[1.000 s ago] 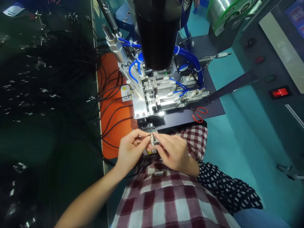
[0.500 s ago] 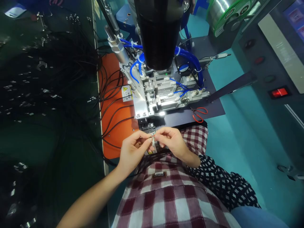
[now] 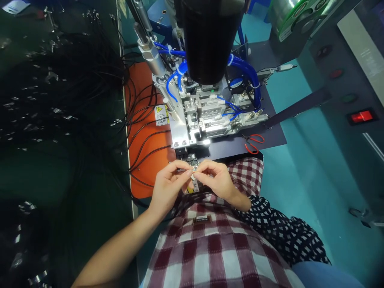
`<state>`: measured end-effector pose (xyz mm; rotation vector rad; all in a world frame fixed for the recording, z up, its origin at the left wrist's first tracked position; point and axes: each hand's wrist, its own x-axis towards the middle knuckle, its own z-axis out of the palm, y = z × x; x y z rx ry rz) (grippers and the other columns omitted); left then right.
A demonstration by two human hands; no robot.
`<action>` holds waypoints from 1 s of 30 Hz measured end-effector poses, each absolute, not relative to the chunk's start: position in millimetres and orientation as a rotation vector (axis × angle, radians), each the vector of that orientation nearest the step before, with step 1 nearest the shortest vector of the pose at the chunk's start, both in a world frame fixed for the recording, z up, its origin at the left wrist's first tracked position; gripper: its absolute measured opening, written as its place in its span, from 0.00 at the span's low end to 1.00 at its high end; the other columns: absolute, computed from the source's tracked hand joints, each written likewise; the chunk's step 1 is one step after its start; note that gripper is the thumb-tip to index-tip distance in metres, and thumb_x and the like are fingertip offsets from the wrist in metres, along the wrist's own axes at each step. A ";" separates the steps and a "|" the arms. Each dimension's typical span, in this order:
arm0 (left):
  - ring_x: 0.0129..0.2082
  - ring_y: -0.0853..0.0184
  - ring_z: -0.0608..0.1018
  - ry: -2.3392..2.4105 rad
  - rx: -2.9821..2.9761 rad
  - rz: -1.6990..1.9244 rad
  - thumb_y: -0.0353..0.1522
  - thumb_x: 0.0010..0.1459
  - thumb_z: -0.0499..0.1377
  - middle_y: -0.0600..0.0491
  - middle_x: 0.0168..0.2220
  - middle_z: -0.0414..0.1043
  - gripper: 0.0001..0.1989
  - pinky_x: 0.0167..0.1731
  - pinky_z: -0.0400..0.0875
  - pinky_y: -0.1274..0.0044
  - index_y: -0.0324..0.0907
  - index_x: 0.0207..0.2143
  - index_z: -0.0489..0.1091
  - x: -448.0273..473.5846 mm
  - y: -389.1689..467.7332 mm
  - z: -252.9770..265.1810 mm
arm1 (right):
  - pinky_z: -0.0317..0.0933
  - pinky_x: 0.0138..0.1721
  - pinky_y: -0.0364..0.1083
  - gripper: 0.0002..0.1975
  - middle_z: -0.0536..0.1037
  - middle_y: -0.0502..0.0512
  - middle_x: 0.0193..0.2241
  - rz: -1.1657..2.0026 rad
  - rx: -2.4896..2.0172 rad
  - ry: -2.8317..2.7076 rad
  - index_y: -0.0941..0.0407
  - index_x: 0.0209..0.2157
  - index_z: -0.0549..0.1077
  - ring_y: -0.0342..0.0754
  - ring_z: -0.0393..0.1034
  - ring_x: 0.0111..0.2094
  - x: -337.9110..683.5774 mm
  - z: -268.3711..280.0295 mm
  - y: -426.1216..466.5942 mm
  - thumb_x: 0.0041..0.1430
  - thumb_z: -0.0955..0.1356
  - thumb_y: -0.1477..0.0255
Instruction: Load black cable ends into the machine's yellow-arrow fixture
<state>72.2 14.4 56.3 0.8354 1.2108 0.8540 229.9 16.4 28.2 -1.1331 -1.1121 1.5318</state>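
My left hand [image 3: 169,182] and my right hand [image 3: 217,178] meet fingertip to fingertip in front of the plaid apron. Both are closed in a pinch. Between the fingertips is a thin wire [image 3: 193,171], tiny and mostly hidden by the fingers. Just beyond them lies the near end of a metal fixture [image 3: 189,157], partly covered by my fingers. A label with yellow on it [image 3: 195,186] shows below the pinch. The bench machine [image 3: 207,116], with metal slides and blue air tubes, stands right behind my hands.
Black cables [image 3: 141,136] cross the orange plate [image 3: 144,160] from a dark heap on the left table [image 3: 75,224]. Red-handled snips [image 3: 255,143] lie right of the machine. A black cylinder [image 3: 208,44] hangs overhead. A solder spool [image 3: 297,16] and a control box [image 3: 345,88] stand right.
My fingertips have drawn closer together around the wire, and its reddish strand shows less now. The view has shifted slightly, while the machine and snips lie as before.
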 end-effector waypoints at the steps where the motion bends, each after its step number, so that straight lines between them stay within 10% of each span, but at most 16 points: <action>1: 0.19 0.73 0.71 1.206 0.812 0.876 0.34 0.54 0.65 0.56 0.24 0.69 0.08 0.18 0.61 0.81 0.40 0.32 0.70 73.7 14.5 56.5 | 0.58 0.24 0.42 0.10 0.73 0.50 0.24 1.517 -1.135 -1.124 0.57 0.25 0.74 0.41 0.62 0.23 229.4 28.1 16.1 0.53 0.72 0.66; 30: 0.20 0.78 0.60 1.180 0.711 0.844 0.33 0.55 0.65 0.57 0.23 0.63 0.07 0.21 0.52 0.81 0.39 0.31 0.72 67.6 15.0 40.8 | 0.59 0.27 0.44 0.08 0.70 0.49 0.23 1.219 -1.102 -1.437 0.56 0.24 0.71 0.42 0.64 0.25 224.4 20.9 19.6 0.57 0.69 0.76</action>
